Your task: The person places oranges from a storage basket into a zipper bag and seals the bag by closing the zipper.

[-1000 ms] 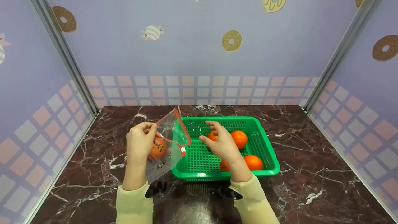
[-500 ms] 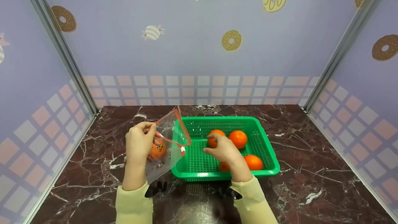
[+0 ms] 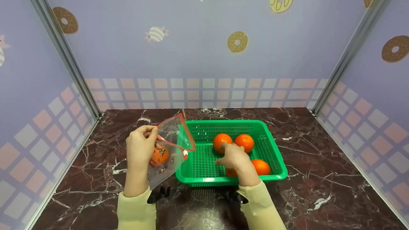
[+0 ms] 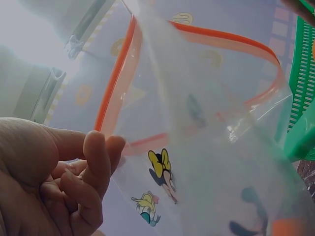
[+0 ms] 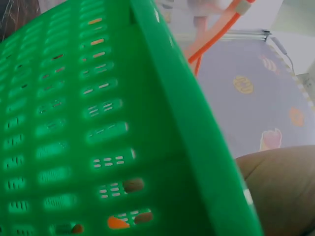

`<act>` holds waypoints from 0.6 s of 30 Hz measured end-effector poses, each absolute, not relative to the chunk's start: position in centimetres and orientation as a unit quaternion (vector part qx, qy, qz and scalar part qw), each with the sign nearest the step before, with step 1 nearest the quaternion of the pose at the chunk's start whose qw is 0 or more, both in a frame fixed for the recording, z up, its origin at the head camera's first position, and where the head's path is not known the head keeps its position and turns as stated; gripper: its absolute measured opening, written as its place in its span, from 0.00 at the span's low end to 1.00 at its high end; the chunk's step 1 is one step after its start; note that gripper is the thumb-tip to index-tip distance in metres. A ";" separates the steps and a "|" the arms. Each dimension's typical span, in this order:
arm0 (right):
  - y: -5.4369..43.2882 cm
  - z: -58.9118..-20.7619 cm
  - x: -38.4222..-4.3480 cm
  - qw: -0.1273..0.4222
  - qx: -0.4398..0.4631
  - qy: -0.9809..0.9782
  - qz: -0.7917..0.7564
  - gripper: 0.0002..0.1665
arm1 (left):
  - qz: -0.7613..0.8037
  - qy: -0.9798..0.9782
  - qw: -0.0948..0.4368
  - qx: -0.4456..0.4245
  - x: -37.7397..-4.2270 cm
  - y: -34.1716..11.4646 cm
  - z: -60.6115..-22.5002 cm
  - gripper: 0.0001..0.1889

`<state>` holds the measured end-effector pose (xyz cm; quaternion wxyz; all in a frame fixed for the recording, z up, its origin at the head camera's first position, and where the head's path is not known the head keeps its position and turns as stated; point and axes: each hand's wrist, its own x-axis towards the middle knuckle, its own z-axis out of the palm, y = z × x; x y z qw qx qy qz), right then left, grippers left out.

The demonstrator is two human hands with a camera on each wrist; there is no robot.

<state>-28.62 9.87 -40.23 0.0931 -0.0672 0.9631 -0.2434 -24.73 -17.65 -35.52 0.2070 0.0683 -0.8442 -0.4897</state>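
My left hand (image 3: 140, 145) pinches the red-edged rim of a clear zip bag (image 3: 179, 127) between thumb and fingertips. The bag's mouth gapes toward the basket, and a white slider sits on its red zip. Cartoon prints on the bag show in the left wrist view. An orange (image 3: 159, 157) lies inside the bag. My right hand (image 3: 236, 156) reaches down into a green plastic basket (image 3: 274, 150), fingers spread over the oranges. Close by are an orange (image 3: 222, 142) at its fingertips, one behind (image 3: 244, 143) and one to the right (image 3: 261, 167). Another orange (image 3: 231, 172) is partly hidden under the hand.
The basket stands on a dark marbled tabletop (image 3: 319, 179). Patterned panels (image 3: 204, 64) rise at the back and both sides. In the right wrist view, the slotted basket wall (image 5: 162, 123) fills most of the picture and hides the fingers.
My right hand has moved lower and slightly right in the basket, uncovering the back-left orange. My left hand and the bag have shifted slightly left.
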 end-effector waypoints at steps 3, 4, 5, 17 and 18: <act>10.1 -40.4 -28.6 0.103 -0.069 0.965 -0.230 0.39 | -0.492 -0.843 0.207 0.069 -24.7 -17.7 -35.5 0.13; 10.1 -40.4 -28.6 0.106 -0.071 0.966 -0.225 0.38 | -0.494 -0.842 0.207 0.070 -24.7 -17.8 -35.5 0.13; 10.2 -40.5 -28.6 0.106 -0.073 0.967 -0.222 0.37 | -0.495 -0.841 0.208 0.071 -24.6 -17.8 -35.5 0.13; 11.5 -40.7 -28.5 0.141 -0.107 0.969 -0.172 0.33 | -0.497 -0.833 0.234 0.060 -24.6 -17.8 -35.6 0.12; 11.5 -40.7 -28.5 0.142 -0.109 0.969 -0.168 0.33 | -0.496 -0.833 0.235 0.061 -24.6 -17.8 -35.6 0.12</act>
